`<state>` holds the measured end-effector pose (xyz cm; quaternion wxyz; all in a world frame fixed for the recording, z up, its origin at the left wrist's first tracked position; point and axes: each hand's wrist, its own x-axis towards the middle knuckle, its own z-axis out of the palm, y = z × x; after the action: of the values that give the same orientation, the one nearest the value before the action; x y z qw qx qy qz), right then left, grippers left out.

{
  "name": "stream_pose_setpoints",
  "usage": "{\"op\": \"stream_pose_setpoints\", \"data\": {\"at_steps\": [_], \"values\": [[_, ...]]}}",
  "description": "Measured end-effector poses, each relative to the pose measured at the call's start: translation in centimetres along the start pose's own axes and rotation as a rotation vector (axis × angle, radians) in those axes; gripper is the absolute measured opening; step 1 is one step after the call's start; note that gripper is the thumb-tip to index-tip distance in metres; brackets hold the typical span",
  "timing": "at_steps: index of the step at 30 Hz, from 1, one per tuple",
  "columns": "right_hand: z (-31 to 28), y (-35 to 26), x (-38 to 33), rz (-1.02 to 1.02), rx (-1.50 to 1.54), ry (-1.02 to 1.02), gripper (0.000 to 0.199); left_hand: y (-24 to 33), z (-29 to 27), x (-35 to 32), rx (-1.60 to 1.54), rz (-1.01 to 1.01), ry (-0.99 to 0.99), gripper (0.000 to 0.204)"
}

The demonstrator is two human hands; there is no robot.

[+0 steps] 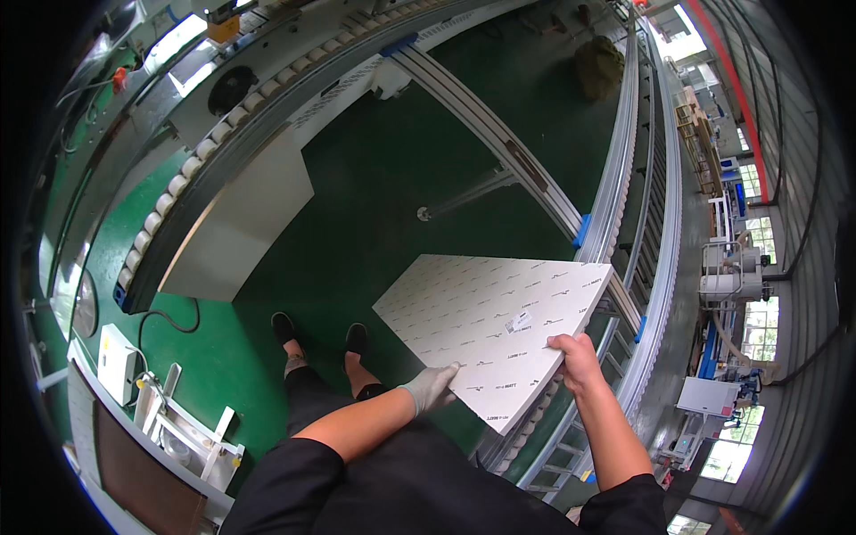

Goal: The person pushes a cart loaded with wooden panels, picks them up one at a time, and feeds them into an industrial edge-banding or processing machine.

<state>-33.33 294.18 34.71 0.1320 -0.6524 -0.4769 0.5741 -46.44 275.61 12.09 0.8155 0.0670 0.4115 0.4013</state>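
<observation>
A white flat panel (481, 312), covered in rows of small print, is held tilted in front of my body. Near its middle right sits a small paper label (519, 321). My left hand (432, 389), in a pale glove, is closed on the panel's near-left edge. My bare right hand (578, 361) grips the right edge, thumb on top and fingers curled underneath, mostly hidden. The panel's far right corner overlaps the roller conveyor (626, 160) on the right; whether it touches cannot be told.
A machine with a row of white rollers (191, 167) curves along the left, another pale panel (245, 223) beside it. A metal crossbar (499, 147) spans toward the right conveyor. A white box (118, 364) with a black cable and a white frame (183, 419) stand lower left on the green floor.
</observation>
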Motion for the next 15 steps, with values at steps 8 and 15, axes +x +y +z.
{"op": "stream_pose_setpoints", "data": {"at_steps": [8, 15], "values": [[-5.3, 3.3, 2.9, 0.042, 0.045, -0.008, 0.041, -4.2, 0.7, 6.3, 0.191, -0.003, -0.047, 0.050], [-9.0, 5.8, 4.8, 0.047, 0.035, 0.011, 0.038, -4.5, 1.8, 7.8, 0.085, -0.131, -0.020, 0.040]]}}
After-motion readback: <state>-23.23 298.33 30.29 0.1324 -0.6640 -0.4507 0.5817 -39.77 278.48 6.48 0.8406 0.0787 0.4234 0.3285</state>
